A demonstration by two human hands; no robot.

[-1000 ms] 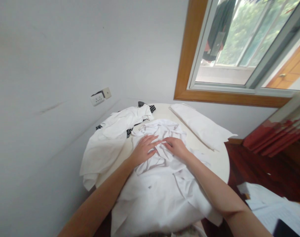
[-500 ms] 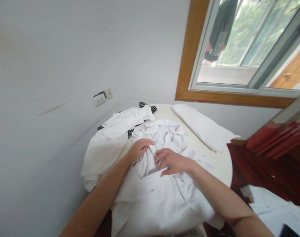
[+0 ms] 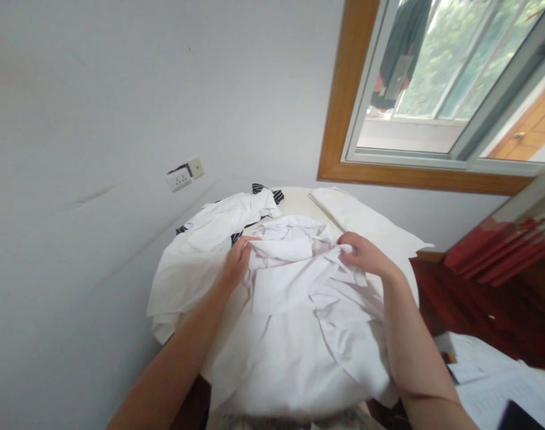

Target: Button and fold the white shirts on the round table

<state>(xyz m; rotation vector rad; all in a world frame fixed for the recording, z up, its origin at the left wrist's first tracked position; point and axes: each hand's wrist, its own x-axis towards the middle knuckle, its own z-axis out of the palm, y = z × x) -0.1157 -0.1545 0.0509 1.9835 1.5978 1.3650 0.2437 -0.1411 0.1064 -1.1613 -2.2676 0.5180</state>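
A crumpled white garment (image 3: 294, 322) lies on a round white table (image 3: 402, 286) and hangs over its near edge. My left hand (image 3: 236, 263) is closed on the garment's upper left part. My right hand (image 3: 362, 254) is closed on its upper right part. The cloth between the two hands is pulled into a taut fold. Both forearms reach in from the bottom of the view.
A second white garment with black-striped trim (image 3: 201, 251) is heaped at the table's left. A folded white cloth (image 3: 366, 224) lies at the back right. A wall socket (image 3: 183, 174), a wood-framed window (image 3: 434, 89), dark red wooden furniture (image 3: 492, 280) and papers (image 3: 501, 382) surround the table.
My hands moved apart from the middle of the garment to its upper corners and closed on the cloth, lifting and stretching its top edge.
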